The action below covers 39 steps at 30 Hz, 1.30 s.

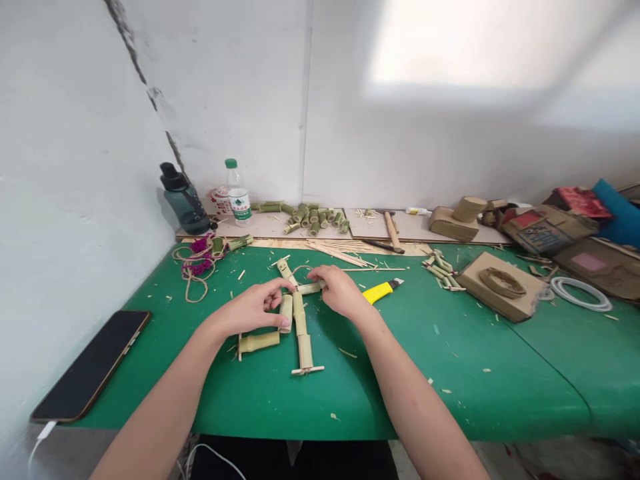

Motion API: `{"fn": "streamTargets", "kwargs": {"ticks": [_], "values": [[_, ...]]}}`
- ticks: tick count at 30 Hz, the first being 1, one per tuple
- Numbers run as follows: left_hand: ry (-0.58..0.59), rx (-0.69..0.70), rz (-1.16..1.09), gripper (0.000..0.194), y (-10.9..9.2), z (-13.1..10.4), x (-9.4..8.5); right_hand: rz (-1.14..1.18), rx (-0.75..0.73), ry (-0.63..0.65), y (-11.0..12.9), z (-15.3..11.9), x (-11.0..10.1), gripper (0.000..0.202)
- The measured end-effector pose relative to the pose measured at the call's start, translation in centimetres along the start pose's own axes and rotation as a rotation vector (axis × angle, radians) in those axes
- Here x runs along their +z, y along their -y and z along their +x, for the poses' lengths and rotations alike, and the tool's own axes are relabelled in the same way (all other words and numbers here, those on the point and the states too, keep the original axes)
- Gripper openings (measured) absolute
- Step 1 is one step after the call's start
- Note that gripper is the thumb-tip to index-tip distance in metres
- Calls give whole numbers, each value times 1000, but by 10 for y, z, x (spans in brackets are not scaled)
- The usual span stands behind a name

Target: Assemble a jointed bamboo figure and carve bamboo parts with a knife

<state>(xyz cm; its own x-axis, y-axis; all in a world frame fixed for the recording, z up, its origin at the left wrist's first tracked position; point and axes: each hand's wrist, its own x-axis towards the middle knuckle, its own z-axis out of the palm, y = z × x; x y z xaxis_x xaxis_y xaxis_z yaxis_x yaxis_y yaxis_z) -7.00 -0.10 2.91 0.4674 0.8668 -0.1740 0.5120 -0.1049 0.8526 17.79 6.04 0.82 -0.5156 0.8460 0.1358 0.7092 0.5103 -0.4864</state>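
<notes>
A jointed bamboo figure (pixel 299 317), made of short tubes with a drawn face on its head (pixel 285 268), lies on the green tabletop in front of me. My left hand (pixel 263 307) is at its left side, index finger by the neck and thumb on a short bamboo tube. At the other side, the fingers of my right hand (pixel 331 288) are curled around the end of the sideways arm tube (pixel 309 289); their tips are partly hidden. A loop of twine (pixel 301 268) rises beside the head. Small crosswise sticks end both legs, one leg bent outward (pixel 260 342).
A yellow utility knife (pixel 379 292) lies right of my right hand, blade exposed. Behind are thin sticks (pixel 340 253), cut bamboo tubes (pixel 315 217) and a hammer (pixel 393 230). A phone (pixel 95 363) is at left, a cardboard block (pixel 500 287) at right. Bottles (pixel 239 200) stand at the back.
</notes>
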Motion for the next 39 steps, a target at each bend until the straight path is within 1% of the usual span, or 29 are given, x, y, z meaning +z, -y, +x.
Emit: {"fn": "streamTargets", "kwargs": {"ticks": [3, 5, 7, 9, 10, 12, 14, 16, 18, 19, 20, 22, 25, 27, 28, 30, 33, 35, 37, 38, 39], "values": [[-99, -16, 138, 49, -9, -8, -1, 100, 37, -74, 1, 1, -2, 55], [-154, -59, 258, 44, -15, -23, -1, 188, 77, -137, 2, 2, -4, 50], [-152, -92, 309, 39, -18, -44, 5, 269, 102, -208, 3, 2, -6, 46], [-136, -105, 377, 37, -15, -64, 17, 327, 102, -277, 5, 3, -9, 42], [-150, -109, 426, 38, -12, -72, 25, 345, 96, -306, 7, 3, -10, 41], [-236, -150, 528, 38, -4, -83, 44, 362, 82, -341, 9, 2, -11, 40], [-327, -234, 597, 37, 2, -85, 64, 370, 73, -346, 10, 2, -11, 39], [-412, -309, 639, 43, 3, -81, 81, 384, 77, -333, 11, 1, -11, 39], [-465, -379, 661, 49, -3, -77, 91, 399, 88, -322, 12, 1, -10, 38], [-474, -388, 662, 51, -8, -75, 94, 405, 90, -322, 11, 1, -9, 38], [-471, -382, 652, 51, -14, -74, 94, 409, 89, -325, 11, 1, -9, 37], [-436, -324, 590, 45, -27, -76, 92, 417, 83, -334, 10, 2, -7, 37], [-362, -240, 388, 38, -38, -82, 83, 441, 77, -337, 8, 5, -5, 36], [-306, -212, 297, 38, -37, -86, 77, 454, 73, -335, 8, 5, -4, 37], [-298, -186, 278, 38, -34, -88, 75, 458, 68, -333, 8, 5, -4, 37], [-318, -134, 297, 40, -26, -88, 72, 463, 46, -331, 9, 5, -4, 37], [-325, -79, 375, 51, -18, -81, 71, 460, 7, -323, 10, 3, -4, 38], [-272, -45, 407, 65, -15, -73, 72, 456, -4, -319, 10, 3, -2, 38], [-203, -5, 427, 83, -12, -65, 75, 460, -4, -326, 8, 4, -1, 38], [-178, 16, 438, 89, -10, -61, 77, 465, -1, -340, 7, 4, 0, 38], [-168, 36, 453, 91, -8, -57, 80, 470, 3, -364, 5, 5, 1, 38]]}}
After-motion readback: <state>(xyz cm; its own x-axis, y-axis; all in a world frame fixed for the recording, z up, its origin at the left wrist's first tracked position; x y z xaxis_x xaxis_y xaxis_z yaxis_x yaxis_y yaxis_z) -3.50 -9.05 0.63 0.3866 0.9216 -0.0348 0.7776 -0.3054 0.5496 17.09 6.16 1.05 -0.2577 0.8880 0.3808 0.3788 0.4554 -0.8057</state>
